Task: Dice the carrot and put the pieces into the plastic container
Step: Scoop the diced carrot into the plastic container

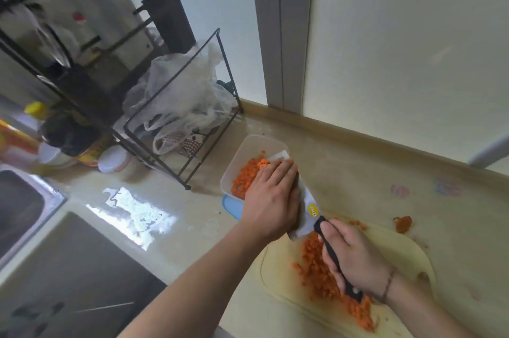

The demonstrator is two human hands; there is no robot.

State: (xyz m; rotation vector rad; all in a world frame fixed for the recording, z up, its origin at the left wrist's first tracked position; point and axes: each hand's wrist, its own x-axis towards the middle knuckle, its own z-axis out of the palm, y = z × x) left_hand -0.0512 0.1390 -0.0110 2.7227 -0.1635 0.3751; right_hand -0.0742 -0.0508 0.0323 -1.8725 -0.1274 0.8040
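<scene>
Diced carrot (327,277) lies nearest you, heaped on the pale cutting board (407,252) at lower right, w/ a carrot stub (403,224) just off the board's far edge. Your right hand (355,257) is wrapped round the black handle of the knife (308,208), whose broad blade reaches out over the plastic container (249,149) as a scoop. Your left hand (271,200) rests flat along the blade's left face, fingers straight and together, tips at the container's rim, holding the load against the steel. Container sits on the surface beside the board, atop its blue lid (231,206), already part-filled w/ orange dice; a few pieces ride the blade tip. Behind it: wire rack (192,106) stuffed w/ plastic bags; sink (24,208) at far left. Step in hand, by my reading: transfer, approx. halfway, since a large heap is left on the board. To do it well: tip the blade down toward the container's middle, sweep w/ the left palm from spine toward tip, keep fingers off the cutting edge, and hold the blade low so dice don't bounce onto the surface.
</scene>
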